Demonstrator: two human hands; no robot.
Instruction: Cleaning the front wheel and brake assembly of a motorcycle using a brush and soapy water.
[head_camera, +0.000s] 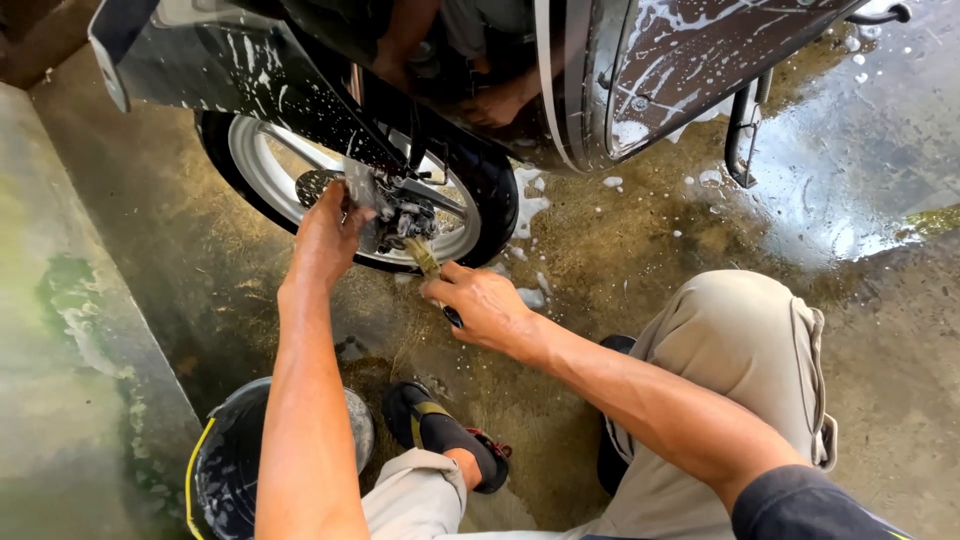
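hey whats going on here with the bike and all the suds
A person is crouched on a wet concrete floor beside a soapy motorbike. The left hand rests on the hub of the wheel, and the right hand holds a small brush with its bristles at the brake parts near the hub. Foam streaks the dark bodywork and lies in blobs on the floor. A dark bucket stands by the left knee.

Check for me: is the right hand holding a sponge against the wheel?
No. The right hand grips a small brush, its bristles up at the wheel hub, while the left hand steadies the hub.
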